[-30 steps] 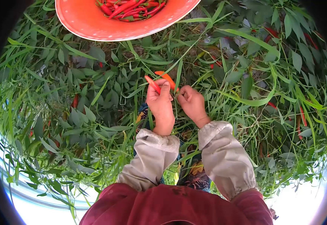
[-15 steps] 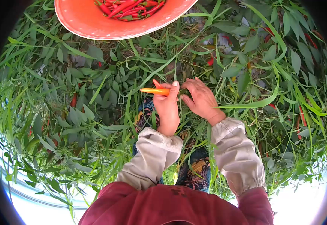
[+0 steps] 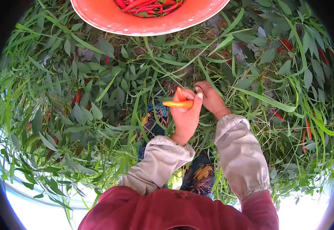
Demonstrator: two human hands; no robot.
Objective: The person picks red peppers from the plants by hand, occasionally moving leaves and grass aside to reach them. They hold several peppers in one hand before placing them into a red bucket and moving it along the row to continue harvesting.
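In the head view, my left hand (image 3: 185, 117) is closed around an orange chili pepper (image 3: 178, 104), its thumb laid along it. A second, redder chili pepper (image 3: 181, 94) sticks up from the same grip. Right beside it, my right hand (image 3: 212, 100) has its fingers curled down among the stems and grass at my left fingertips. What those curled fingers hold, if anything, is hidden. Beyond both hands, a red bowl (image 3: 151, 27) with a pale rim is cut off by the top edge. Several red chili peppers (image 3: 151, 7) lie in it.
Leafy chili plants and long grass blades (image 3: 268, 100) surround the hands. Red chilies hang at the right, one of them low down (image 3: 304, 140), and more at the left (image 3: 78, 96). My patterned trouser leg (image 3: 201, 178) shows below the hands.
My left hand has moved right, close against my right hand, still holding the peppers. My right fingers have curled inward. The bowl appears farther right and slightly higher in the view.
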